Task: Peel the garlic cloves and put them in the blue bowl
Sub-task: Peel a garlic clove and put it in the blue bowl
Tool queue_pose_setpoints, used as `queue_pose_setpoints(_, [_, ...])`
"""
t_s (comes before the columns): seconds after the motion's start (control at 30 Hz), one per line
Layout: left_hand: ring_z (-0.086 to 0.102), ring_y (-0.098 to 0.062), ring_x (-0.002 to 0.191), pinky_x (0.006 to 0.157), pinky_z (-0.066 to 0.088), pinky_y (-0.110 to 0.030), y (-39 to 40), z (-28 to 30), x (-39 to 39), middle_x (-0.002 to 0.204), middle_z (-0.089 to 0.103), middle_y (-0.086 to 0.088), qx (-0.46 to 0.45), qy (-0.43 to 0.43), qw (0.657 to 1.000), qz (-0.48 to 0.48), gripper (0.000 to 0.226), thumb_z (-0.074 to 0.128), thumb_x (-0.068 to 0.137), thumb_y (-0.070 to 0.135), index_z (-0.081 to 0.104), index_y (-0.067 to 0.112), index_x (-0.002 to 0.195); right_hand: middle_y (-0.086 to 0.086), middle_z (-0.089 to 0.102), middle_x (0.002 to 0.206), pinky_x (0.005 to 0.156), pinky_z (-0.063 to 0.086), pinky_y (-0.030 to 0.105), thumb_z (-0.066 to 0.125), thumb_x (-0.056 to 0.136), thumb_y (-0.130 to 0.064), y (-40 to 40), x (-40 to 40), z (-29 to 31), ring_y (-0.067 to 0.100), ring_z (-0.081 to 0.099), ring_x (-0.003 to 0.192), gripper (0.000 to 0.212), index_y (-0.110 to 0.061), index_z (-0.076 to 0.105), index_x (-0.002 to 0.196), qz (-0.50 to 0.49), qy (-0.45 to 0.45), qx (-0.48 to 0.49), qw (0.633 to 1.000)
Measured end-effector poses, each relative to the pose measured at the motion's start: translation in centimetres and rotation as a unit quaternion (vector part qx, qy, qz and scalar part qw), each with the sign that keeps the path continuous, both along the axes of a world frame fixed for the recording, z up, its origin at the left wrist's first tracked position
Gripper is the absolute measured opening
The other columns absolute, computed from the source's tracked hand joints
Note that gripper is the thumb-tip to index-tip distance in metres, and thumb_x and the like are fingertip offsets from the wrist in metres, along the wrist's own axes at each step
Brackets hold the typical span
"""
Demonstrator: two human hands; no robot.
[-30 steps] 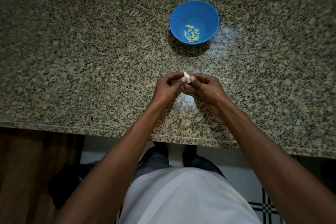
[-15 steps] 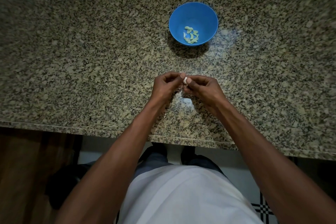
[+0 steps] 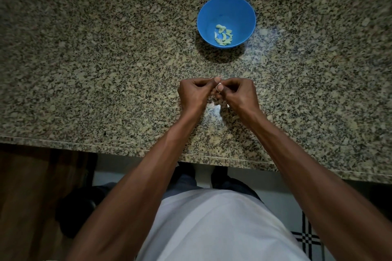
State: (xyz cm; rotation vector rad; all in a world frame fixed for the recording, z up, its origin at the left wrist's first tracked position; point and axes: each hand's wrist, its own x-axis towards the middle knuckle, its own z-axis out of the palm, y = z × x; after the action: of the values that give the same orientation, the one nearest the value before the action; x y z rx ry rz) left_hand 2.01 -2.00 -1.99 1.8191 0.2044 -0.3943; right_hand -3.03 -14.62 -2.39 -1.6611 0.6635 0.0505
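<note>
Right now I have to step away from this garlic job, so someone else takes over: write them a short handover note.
Left hand and right hand: both pinch one small white garlic clove between the fingertips, above the speckled granite counter.
Round blue plastic bowl: stands on the counter beyond the hands, with several peeled pale cloves inside.
Left: finish peeling this clove and drop it in the bowl. No other unpeeled cloves show.

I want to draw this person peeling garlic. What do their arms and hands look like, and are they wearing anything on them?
Both forearms are bare: no sleeves reach them. The left hand and right hand wear no gloves, and no rings, watch or bracelets show. Fingernails look short. Lower down, a white top covers the body.
</note>
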Motion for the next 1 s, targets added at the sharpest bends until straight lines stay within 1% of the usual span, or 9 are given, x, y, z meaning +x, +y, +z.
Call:
queue_pose_setpoints(0.13, [0.077,-0.018,0.067,0.068,0.066,-0.039,-0.6,-0.1,-0.3,0.072,0.078,-0.003,-0.009,0.022,0.999,0.025,0.024,0.089,0.079,0.026,0.081,0.006,0.091,0.001,0.079,0.087,0.071,0.065,0.028,0.075,0.096,-0.014,0.5,-0.1,-0.1,0.007,0.076,0.074,0.011,-0.007,0.079,0.103,-0.008,-0.017,-0.066,0.998])
queue_pose_setpoints(0.23, [0.077,-0.021,0.069,0.069,0.065,-0.038,-0.8,-0.4,-0.5,0.073,0.078,-0.007,-0.026,0.052,0.997,0.049,0.027,0.090,0.078,0.025,0.080,0.004,0.092,-0.003,0.079,0.084,0.069,0.064,0.027,0.074,0.096,-0.015,0.8,-0.3,-0.4,0.006,0.076,0.073,0.009,-0.010,0.079,0.102,-0.012,-0.025,-0.075,0.997])
queue_pose_setpoints(0.37, [0.078,-0.027,0.081,0.078,0.065,-0.042,-0.3,-0.7,-0.2,0.085,0.079,-0.012,-0.083,0.110,0.989,0.045,0.033,0.091,0.076,0.026,0.080,0.001,0.094,0.007,0.081,0.089,0.078,0.065,0.039,0.073,0.097,-0.014,0.1,-0.7,-0.6,0.020,0.079,0.084,0.015,-0.003,0.078,0.107,-0.011,-0.024,0.045,0.999])
queue_pose_setpoints(0.5, [0.073,-0.015,0.075,0.073,0.060,-0.030,0.9,-0.2,0.4,0.091,0.078,-0.011,-0.126,0.145,0.981,-0.018,0.032,0.083,0.085,0.021,0.077,-0.003,0.105,0.016,0.079,0.098,0.084,0.064,0.032,0.072,0.096,-0.008,-1.0,-0.6,0.1,0.023,0.079,0.090,0.019,0.003,0.076,0.110,0.005,-0.012,0.159,0.987])
queue_pose_setpoints(0.57, [0.073,-0.014,0.081,0.076,0.059,-0.027,1.5,-0.1,0.6,0.098,0.078,-0.011,-0.125,0.122,0.983,-0.057,0.029,0.079,0.090,0.019,0.076,0.000,0.111,0.016,0.079,0.102,0.087,0.062,0.031,0.073,0.096,-0.008,-1.4,-0.4,0.2,0.026,0.078,0.098,0.020,0.001,0.076,0.113,0.009,-0.006,0.208,0.978])
queue_pose_setpoints(0.63, [0.074,-0.018,0.090,0.082,0.060,-0.030,2.0,-0.1,1.0,0.103,0.078,-0.011,-0.107,0.072,0.987,-0.092,0.025,0.076,0.093,0.019,0.075,0.002,0.112,0.017,0.078,0.109,0.093,0.061,0.034,0.073,0.095,-0.007,-1.6,-0.3,0.1,0.029,0.075,0.107,0.024,0.000,0.075,0.117,0.011,-0.007,0.247,0.969])
queue_pose_setpoints(0.7, [0.075,-0.018,0.094,0.084,0.061,-0.031,2.3,-0.1,1.2,0.103,0.076,-0.010,-0.086,0.030,0.989,-0.118,0.019,0.073,0.096,0.013,0.073,0.002,0.111,0.016,0.078,0.112,0.097,0.060,0.037,0.075,0.093,-0.007,-1.6,-0.4,0.2,0.030,0.074,0.110,0.025,-0.001,0.075,0.118,0.014,-0.010,0.257,0.966])
queue_pose_setpoints(0.87, [0.074,-0.014,0.091,0.081,0.064,-0.033,2.6,-0.1,1.4,0.096,0.075,-0.001,0.036,-0.072,0.982,-0.171,0.010,0.072,0.095,0.014,0.072,0.010,0.104,0.007,0.080,0.107,0.089,0.063,0.038,0.084,0.085,-0.009,-0.7,-0.9,0.3,0.022,0.077,0.100,0.031,-0.004,0.076,0.114,0.008,-0.045,0.135,0.990])
queue_pose_setpoints(1.0, [0.071,-0.006,0.089,0.079,0.060,-0.026,2.3,-0.5,1.1,0.095,0.073,0.006,0.081,-0.085,0.981,-0.154,0.008,0.070,0.097,0.017,0.070,0.013,0.103,0.004,0.080,0.103,0.082,0.065,0.036,0.086,0.085,-0.019,0.0,-1.0,0.0,0.017,0.078,0.094,0.033,-0.008,0.076,0.115,-0.002,-0.057,0.087,0.995])
